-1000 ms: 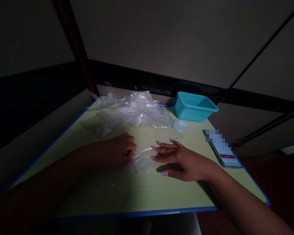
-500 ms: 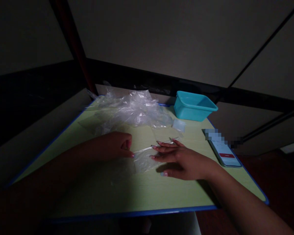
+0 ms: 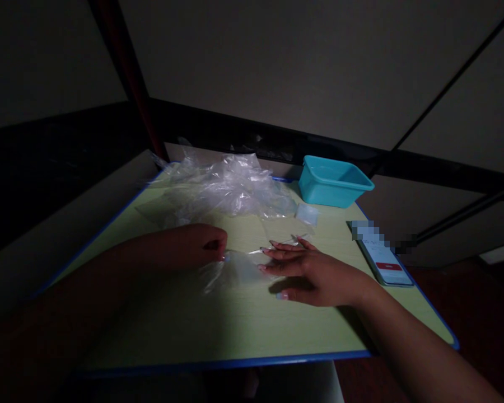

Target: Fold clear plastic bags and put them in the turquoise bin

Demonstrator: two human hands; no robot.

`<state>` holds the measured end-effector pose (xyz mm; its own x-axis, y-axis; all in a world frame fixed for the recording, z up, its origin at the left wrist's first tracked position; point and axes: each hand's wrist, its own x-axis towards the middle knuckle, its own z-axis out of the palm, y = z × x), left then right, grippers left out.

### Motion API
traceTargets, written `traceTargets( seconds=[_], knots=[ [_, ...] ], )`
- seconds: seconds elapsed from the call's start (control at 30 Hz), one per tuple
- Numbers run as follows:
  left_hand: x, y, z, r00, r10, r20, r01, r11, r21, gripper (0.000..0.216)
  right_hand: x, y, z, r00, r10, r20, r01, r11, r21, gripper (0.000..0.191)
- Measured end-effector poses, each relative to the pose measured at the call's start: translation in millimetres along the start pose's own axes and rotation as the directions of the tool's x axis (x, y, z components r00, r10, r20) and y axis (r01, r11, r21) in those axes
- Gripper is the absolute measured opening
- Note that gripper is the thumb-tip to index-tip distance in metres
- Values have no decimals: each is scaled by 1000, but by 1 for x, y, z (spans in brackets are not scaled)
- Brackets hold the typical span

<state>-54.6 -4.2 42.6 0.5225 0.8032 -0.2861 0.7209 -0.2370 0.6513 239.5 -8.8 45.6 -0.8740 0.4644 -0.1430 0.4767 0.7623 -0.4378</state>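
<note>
A clear plastic bag (image 3: 241,270) lies on the pale yellow-green table (image 3: 243,330) between my hands. My left hand (image 3: 205,244) is closed, thumb and fingers pinching the bag's left edge, where the film is raised and crumpled. My right hand (image 3: 304,270) rests with fingers spread, lying flat over the bag's right part and hiding some of it. Beyond both hands spreads a loose heap of clear plastic bags (image 3: 239,187). A small folded square of plastic (image 3: 306,214) lies at the heap's right end.
At the back right corner stands a turquoise plastic basket (image 3: 330,193). A phone (image 3: 382,254) with a lit screen lies along the right edge. The table has a blue rim (image 3: 235,365). A wall panel (image 3: 277,67) rises behind it.
My left hand has closed its pinch and lifted the bag's left edge, which is now bunched. My right hand has stayed nearly still on the bag.
</note>
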Motion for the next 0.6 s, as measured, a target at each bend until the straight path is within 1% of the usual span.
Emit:
traceTargets(
  seconds=[0.17,0.3,0.37,0.43,0.53,0.6],
  knots=[
    [5,-5,-1,997,-70,16,72,969,-235,27,1,-1,1,999,33,0,-33,999,-15,54],
    [6,-1,0,992,-125,-22,109,927,-360,36,2,-3,2,999,34,-4,-34,999,-26,57],
    [6,-1,0,991,-135,5,127,916,-380,42,2,-4,2,999,43,-8,-43,999,-29,58],
    [5,-2,-2,993,-114,27,116,930,-349,47,1,-4,2,999,46,-30,-47,998,-35,58],
    [5,-7,-5,996,-88,-15,81,959,-271,55,2,-2,1,990,29,-136,-34,999,-39,56],
    [4,-8,-7,996,-82,-24,72,957,-282,59,3,2,0,974,16,-227,-24,999,-34,49]
  ],
)
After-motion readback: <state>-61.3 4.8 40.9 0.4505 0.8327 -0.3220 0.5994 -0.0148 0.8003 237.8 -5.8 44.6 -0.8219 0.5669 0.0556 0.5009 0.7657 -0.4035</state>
